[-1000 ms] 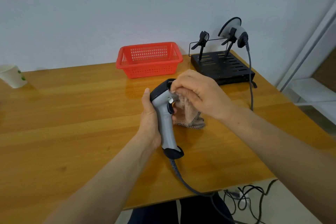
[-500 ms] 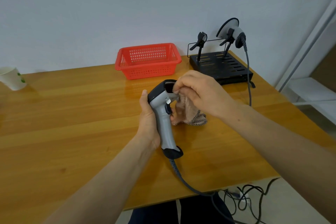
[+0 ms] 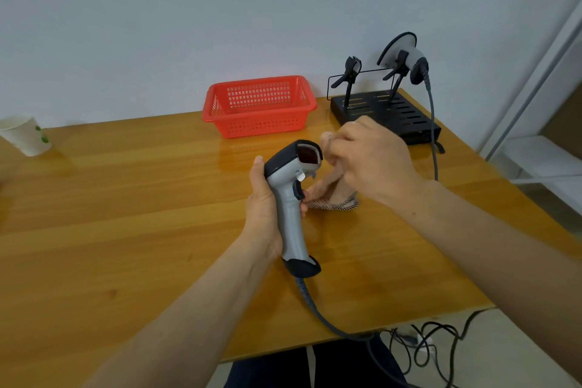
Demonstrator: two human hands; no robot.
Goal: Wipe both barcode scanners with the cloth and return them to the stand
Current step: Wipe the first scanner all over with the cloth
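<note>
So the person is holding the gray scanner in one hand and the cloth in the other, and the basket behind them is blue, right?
Not quite: the basket is red, not blue, as the head view shows. The rest holds: the left hand grips the gray scanner and the right hand holds the cloth.

Right hand (image 3: pixel 374 164) with cloth (image 3: pixel 330 192) has lifted off scanner's window (image 3: pixel 308 156).

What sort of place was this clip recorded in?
Probably a plain office or test room: a bare wooden table against a blank wall, a black scanner stand, a red basket, a paper cup.
</note>
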